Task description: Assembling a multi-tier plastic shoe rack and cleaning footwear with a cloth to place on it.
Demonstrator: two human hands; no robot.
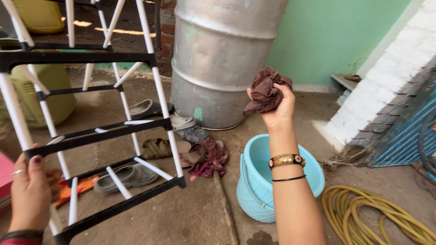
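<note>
My right hand (279,109) is raised above a light blue plastic bucket (254,181) and grips a crumpled brown cloth (265,90). A gold bracelet and a thin black band sit on that wrist. My left hand (32,193) clasps a black bar of a black-and-white drying rack (97,131) at the lower left. The rack stands tilted across the left half of the view, its white rods bare.
A large metal drum (218,59) stands behind, against a green wall. Several sandals and shoes (156,147) and a maroon rag on a stick (211,159) lie on the dirt floor. A coiled yellow hose (377,215) lies right; a yellow container (45,93) sits left.
</note>
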